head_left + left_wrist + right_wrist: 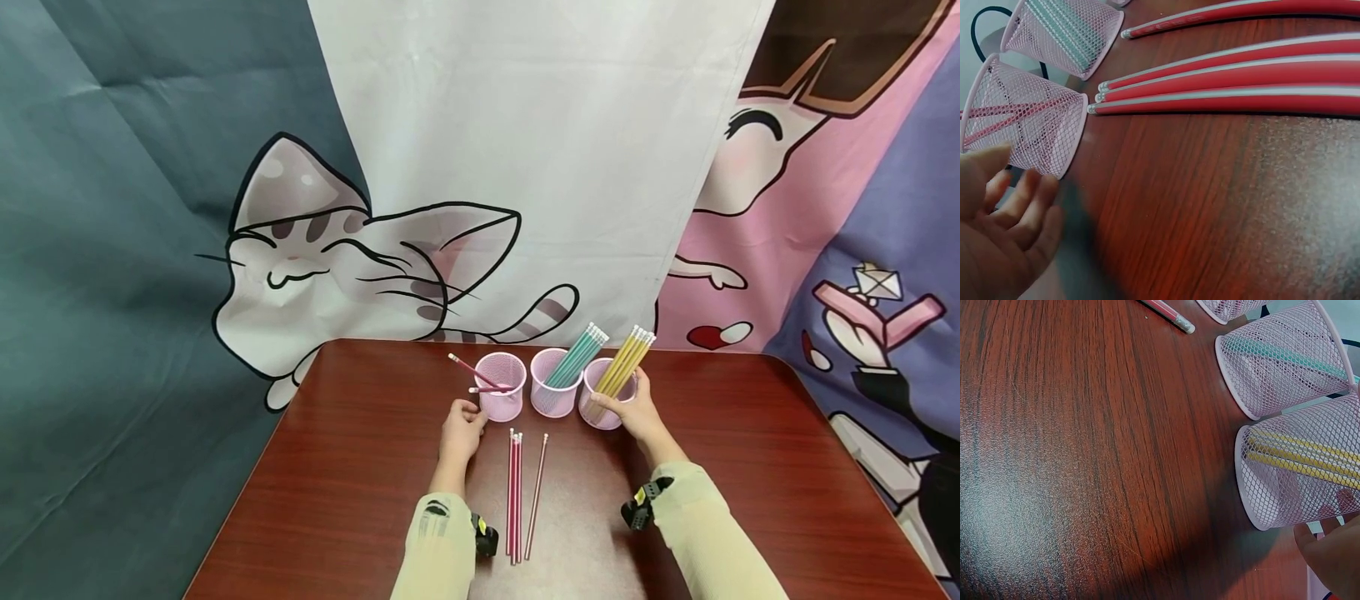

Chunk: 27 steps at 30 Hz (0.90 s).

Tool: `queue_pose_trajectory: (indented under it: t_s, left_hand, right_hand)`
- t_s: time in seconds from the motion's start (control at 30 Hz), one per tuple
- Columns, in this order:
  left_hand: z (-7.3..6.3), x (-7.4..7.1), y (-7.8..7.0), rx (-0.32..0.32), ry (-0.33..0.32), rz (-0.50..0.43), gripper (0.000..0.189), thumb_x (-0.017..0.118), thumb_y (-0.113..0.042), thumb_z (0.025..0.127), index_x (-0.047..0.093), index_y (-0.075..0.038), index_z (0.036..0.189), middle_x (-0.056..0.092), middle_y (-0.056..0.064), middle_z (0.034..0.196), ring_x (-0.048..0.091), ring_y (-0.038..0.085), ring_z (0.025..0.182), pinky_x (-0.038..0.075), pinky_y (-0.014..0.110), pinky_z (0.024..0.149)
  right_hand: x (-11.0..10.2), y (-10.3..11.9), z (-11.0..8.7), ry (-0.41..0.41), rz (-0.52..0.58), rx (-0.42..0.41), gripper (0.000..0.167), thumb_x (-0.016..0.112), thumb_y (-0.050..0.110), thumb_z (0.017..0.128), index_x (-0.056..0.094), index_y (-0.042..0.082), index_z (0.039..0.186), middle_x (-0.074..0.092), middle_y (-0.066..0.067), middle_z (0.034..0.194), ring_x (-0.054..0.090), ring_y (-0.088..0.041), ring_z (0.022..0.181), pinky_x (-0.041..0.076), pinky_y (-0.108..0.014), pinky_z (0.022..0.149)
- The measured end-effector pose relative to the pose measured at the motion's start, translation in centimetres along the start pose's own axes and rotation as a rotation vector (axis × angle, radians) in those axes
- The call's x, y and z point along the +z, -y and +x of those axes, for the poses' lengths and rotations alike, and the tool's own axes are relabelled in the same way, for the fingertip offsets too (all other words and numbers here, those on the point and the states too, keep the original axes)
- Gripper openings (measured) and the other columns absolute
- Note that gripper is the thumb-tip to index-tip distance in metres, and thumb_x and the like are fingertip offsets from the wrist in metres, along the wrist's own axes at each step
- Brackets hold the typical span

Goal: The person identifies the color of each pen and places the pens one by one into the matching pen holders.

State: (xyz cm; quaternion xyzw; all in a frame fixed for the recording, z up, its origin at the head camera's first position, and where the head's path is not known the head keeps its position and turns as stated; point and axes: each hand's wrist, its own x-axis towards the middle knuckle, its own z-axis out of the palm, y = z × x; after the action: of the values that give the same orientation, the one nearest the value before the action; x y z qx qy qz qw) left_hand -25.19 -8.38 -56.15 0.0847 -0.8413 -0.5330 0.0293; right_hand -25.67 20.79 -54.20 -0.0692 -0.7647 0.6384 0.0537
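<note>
Three pink mesh pencil cups stand in a row at the table's back. My left hand is beside the left cup, its fingers loosely bent and holding nothing. Two red pencils lean in that cup, their eraser ends sticking out to the left. The middle cup holds a bunch of green pencils. My right hand grips the right cup, thumb at the front and fingers round its right side. Yellow pencils stand tilted in this cup.
Several red pencils lie side by side on the brown table, with another pencil slightly apart to their right. A printed cloth with a cartoon cat hangs directly behind the cups.
</note>
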Motion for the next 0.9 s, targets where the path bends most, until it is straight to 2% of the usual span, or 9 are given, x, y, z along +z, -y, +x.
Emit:
queue_pose_trajectory:
  t_s: [0.13,0.23,0.37,0.5,0.67,0.9]
  left_hand:
    - [-0.3,0.2,0.2,0.015,0.107,0.098,0.012,0.068,-0.011,0.079,0.058,-0.004,0.080,0.057,-0.001,0.061,0.053,0.008,0.051,0.042,0.025,0.051]
    - [-0.6,0.4,0.2,0.012,0.147,0.156,0.011,0.070,-0.011,0.077,0.061,-0.006,0.073,0.058,-0.001,0.057,0.052,0.007,0.048,0.041,0.024,0.048]
    - [-1.2,0.7,0.1,-0.014,0.229,0.229,0.015,0.071,-0.014,0.077,0.062,-0.009,0.066,0.058,-0.002,0.054,0.050,0.006,0.044,0.039,0.021,0.043]
    - [-1.7,1.0,-0.1,-0.013,0.293,0.340,0.024,0.074,-0.024,0.076,0.061,-0.011,0.060,0.054,-0.005,0.049,0.046,0.007,0.043,0.036,0.023,0.042]
    - [-2.0,1.2,-0.3,0.029,0.295,0.485,0.029,0.077,-0.030,0.070,0.060,-0.013,0.055,0.054,-0.006,0.048,0.047,0.011,0.049,0.037,0.028,0.049]
    - [-2.2,1.4,-0.9,0.020,0.280,0.575,0.030,0.078,-0.032,0.068,0.057,-0.013,0.058,0.054,-0.001,0.059,0.050,0.017,0.059,0.042,0.033,0.055]
  right_hand:
    - [0.0,-0.1,0.0,0.000,0.005,-0.005,0.098,0.074,0.007,0.076,0.003,0.002,0.144,0.015,-0.023,0.146,0.017,-0.031,0.133,0.011,-0.043,0.110]
    - [0.0,-0.2,0.1,0.000,0.004,-0.009,0.098,0.074,0.007,0.076,0.004,0.002,0.144,0.016,-0.023,0.146,0.017,-0.031,0.132,0.012,-0.043,0.110]
    - [0.0,-0.3,0.1,0.003,0.001,-0.007,0.097,0.074,0.006,0.076,0.004,0.001,0.144,0.016,-0.023,0.145,0.018,-0.031,0.132,0.012,-0.043,0.110]
    - [-0.1,-0.3,0.2,0.005,0.002,-0.004,0.098,0.074,0.006,0.076,0.004,0.001,0.144,0.015,-0.023,0.145,0.018,-0.031,0.132,0.012,-0.043,0.109]
    - [0.0,-0.3,0.3,0.007,0.009,0.003,0.098,0.074,0.005,0.076,0.003,0.002,0.144,0.015,-0.023,0.145,0.018,-0.031,0.132,0.012,-0.042,0.109]
    - [0.0,-0.1,0.2,0.006,0.014,-0.007,0.097,0.073,0.004,0.076,0.004,0.001,0.144,0.016,-0.023,0.145,0.018,-0.031,0.132,0.012,-0.042,0.109]
